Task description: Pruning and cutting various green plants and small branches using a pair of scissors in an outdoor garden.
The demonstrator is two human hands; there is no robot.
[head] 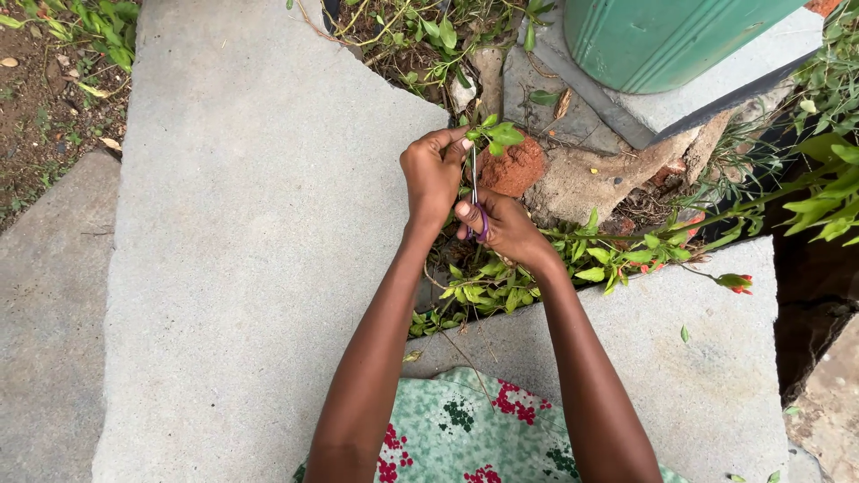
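My left hand (432,174) pinches the stem of a small leafy green sprig (497,136) just below its leaves. My right hand (503,228) sits right under it, gripping purple-handled scissors (477,201) whose thin blades point up along the stem toward the left fingers. Both hands hover over a gap between stone slabs, where green plants (488,286) grow. A reddish-brown lump of brick or stone (514,167) lies just behind the sprig.
A big grey stone slab (250,224) lies to the left and another (707,358) at lower right. A green ribbed container (662,36) stands on a concrete base at top right. Leafy branches with red buds (738,282) reach in from the right. Green floral cloth (465,429) covers my lap.
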